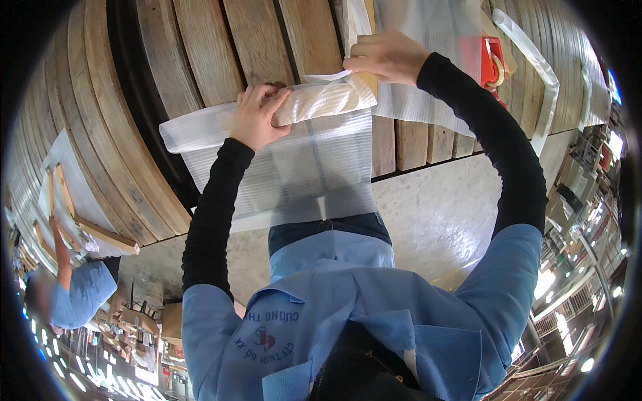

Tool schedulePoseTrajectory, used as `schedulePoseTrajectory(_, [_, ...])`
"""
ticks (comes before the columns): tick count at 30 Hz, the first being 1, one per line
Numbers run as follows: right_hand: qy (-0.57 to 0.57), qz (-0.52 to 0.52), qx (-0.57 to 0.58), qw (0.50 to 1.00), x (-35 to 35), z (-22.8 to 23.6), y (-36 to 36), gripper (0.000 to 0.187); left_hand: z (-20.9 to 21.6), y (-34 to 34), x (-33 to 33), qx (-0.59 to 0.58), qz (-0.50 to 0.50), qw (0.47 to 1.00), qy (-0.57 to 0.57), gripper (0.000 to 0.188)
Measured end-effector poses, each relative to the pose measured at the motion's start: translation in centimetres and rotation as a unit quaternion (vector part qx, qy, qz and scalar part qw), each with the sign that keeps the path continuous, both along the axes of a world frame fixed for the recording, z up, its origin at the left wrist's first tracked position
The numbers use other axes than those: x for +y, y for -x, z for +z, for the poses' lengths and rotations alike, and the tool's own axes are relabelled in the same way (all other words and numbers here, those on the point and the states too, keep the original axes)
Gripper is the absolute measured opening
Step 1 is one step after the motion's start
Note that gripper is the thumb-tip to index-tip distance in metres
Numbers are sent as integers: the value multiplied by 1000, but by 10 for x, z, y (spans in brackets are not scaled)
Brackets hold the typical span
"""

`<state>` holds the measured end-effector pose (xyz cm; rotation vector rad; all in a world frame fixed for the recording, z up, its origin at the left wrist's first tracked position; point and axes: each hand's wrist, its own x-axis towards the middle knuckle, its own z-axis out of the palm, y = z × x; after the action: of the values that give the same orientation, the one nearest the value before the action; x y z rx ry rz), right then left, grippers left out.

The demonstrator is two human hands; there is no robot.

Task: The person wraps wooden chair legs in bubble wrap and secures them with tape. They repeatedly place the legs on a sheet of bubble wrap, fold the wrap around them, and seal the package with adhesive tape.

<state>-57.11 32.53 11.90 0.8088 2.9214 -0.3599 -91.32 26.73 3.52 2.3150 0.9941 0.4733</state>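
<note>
A long bundle [321,103] wrapped in translucent white foam sheet lies across the near edge of the slatted wooden table. A tan, wood-coloured piece shows through the foam. Its loose foam sheet [287,174] hangs over the edge in front of me. My left hand [257,117] grips the bundle near its middle, fingers curled over the top, thumb apart. At the bundle's right end, my right hand [388,59] is closed in a pinch on a white foam edge [329,76]. Part of what it pinches is hidden by the fingers.
More foam sheet [428,100] covers the table at right, beside a red tape dispenser [491,63]. A long white foam strip [535,53] lies farther right. At far left, a co-worker in a blue shirt [87,294] reaches toward wooden frame pieces [100,230] on white sheet.
</note>
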Motion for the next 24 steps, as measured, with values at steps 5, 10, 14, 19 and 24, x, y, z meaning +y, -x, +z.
schedulePoseTrajectory(5, [-5, -32, 15, 999, -32, 6, -14, 36, 1, 7, 6, 20, -24, 999, 16, 67])
schedulePoseTrajectory(10, [-33, -61, 33, 997, -66, -5, -37, 51, 14, -1, 0, 87, 23, 995, 48, 72])
schedulePoseTrajectory(14, [-47, -88, 60, 993, -93, -27, -46, 57, 15, -6, -5, 129, 55, 989, 54, 82])
schedulePoseTrajectory(19, [-83, -97, 85, 988, -112, -54, -54, 44, 28, -21, -6, 223, 84, 965, 107, 103])
schedulePoseTrajectory(24, [-88, -80, 144, 982, -119, -83, -66, 37, 77, -111, -24, 175, 58, 982, -27, 101])
